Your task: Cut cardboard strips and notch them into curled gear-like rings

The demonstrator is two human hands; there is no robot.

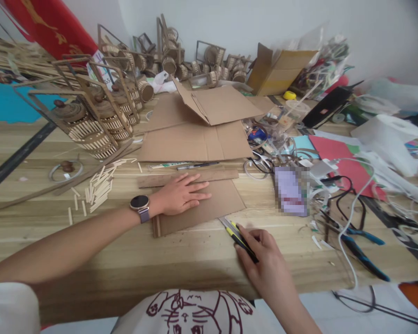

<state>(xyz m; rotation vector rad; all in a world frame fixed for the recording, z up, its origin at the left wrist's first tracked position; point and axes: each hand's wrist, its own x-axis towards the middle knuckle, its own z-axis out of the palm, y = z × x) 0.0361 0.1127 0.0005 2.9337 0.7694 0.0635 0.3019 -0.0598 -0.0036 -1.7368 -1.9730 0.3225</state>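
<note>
My left hand (181,195) lies flat with spread fingers on a piece of brown cardboard (223,199). Along the far side of that cardboard runs a narrow brown strip (216,176), partly under my fingers. My right hand (268,260) is wrapped round a yellow and black utility knife (239,239). Its blade points away from me and lies close to the cardboard's near edge; whether the two touch I cannot tell. A larger folded cardboard sheet (195,144) rests beyond, with pens (198,165) in front of it.
Small pale sticks (99,190) lie scattered on the left, near lidded bamboo baskets (87,125) with tall handles. On the right are a purple pixelated item (290,192), blue-handled pliers (362,255), a white cable (350,218) and red paper (341,162). An opened box (282,69) stands at the back.
</note>
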